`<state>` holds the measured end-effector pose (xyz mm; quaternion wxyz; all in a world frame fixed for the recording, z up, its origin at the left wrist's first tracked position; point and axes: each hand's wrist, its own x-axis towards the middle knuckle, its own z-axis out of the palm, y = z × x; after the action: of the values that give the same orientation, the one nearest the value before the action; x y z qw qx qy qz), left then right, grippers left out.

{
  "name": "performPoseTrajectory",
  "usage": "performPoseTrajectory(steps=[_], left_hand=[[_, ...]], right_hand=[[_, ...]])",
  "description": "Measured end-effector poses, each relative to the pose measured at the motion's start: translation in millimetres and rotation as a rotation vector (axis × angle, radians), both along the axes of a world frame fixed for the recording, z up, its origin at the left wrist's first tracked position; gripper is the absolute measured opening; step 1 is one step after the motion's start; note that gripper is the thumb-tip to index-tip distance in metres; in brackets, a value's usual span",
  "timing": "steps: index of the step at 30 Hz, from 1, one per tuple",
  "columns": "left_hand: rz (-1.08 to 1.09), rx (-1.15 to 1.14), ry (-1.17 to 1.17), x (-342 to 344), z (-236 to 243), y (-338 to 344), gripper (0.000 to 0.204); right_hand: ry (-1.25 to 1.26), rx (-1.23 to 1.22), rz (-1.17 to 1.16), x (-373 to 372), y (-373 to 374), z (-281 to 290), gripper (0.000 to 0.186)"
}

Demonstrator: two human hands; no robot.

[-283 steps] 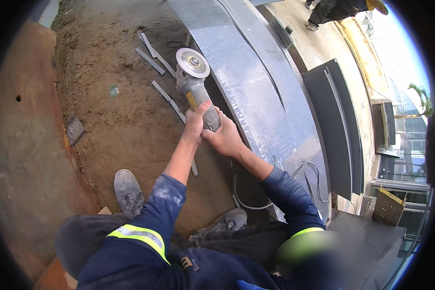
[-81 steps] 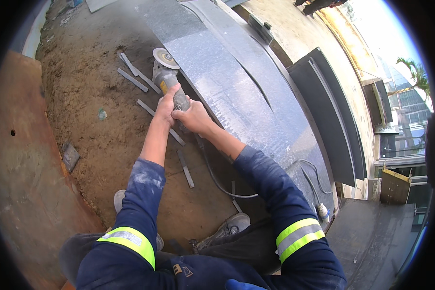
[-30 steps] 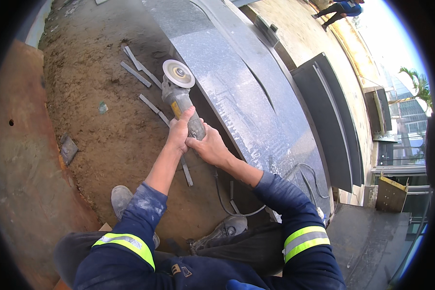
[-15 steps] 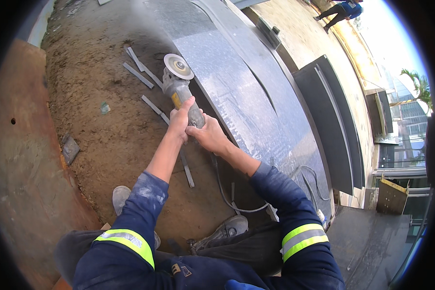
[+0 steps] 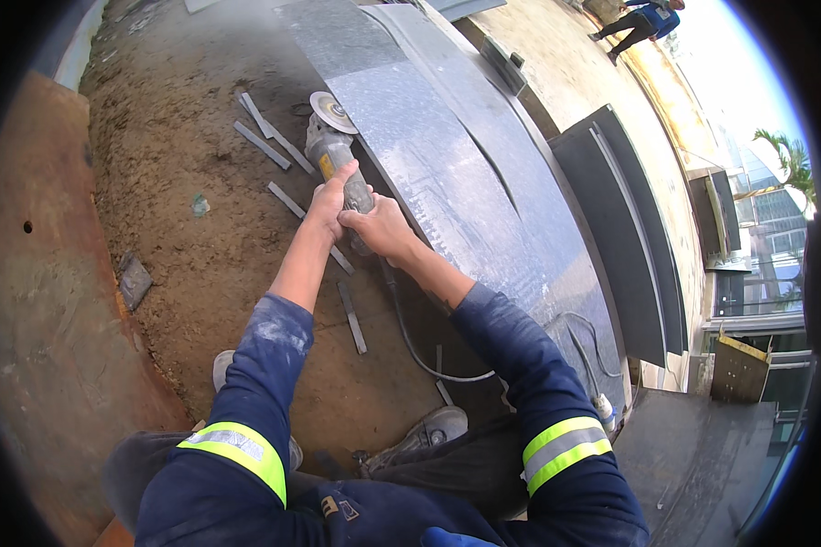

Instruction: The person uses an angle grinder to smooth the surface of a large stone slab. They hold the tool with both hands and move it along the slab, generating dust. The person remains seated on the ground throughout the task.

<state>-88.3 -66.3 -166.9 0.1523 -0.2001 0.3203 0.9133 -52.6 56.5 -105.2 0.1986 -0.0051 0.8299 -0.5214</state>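
Note:
Both of my hands are wrapped around a dusty grey angle grinder (image 5: 328, 149) with a yellow label. My left hand (image 5: 327, 206) grips the body nearer its head, and my right hand (image 5: 383, 228) holds the rear of the handle. The pale round disc (image 5: 334, 111) at the head is tilted and lies against the left edge of a large grey slab (image 5: 470, 196); the exact contact is hard to make out. White dust coats parts of the slab and my left sleeve. A grey power cord (image 5: 401, 319) runs from the grinder toward the right.
Several cut strips (image 5: 263, 146) lie on the dirt to the left. Dark panels (image 5: 611, 237) lean beyond the slab. A rusty sheet (image 5: 36, 301) stands at far left. Near my right elbow is a cord plug (image 5: 604, 407). Another person (image 5: 643, 25) stands at far right.
The grinder and both hands have shifted slightly away from me and to the left. Its disc has tilted more and now meets the slab's edge. Dust still hangs at the top.

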Motion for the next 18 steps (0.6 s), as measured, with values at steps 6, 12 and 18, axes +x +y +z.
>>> performPoseTrajectory(steps=[6, 12, 18], left_hand=[[0.019, -0.017, -0.006, 45.3, 2.9, 13.8, 0.046], [0.047, -0.037, -0.04, 82.7, 17.7, 31.3, 0.045], [0.042, -0.065, -0.035, 71.5, 13.1, 29.2, 0.044]], right_hand=[[0.035, 0.021, 0.013, 43.0, 14.7, 9.3, 0.048], [0.007, 0.046, 0.026, 75.4, 30.3, 20.2, 0.043], [-0.004, 0.037, 0.03, 64.6, 31.4, 10.0, 0.043]])
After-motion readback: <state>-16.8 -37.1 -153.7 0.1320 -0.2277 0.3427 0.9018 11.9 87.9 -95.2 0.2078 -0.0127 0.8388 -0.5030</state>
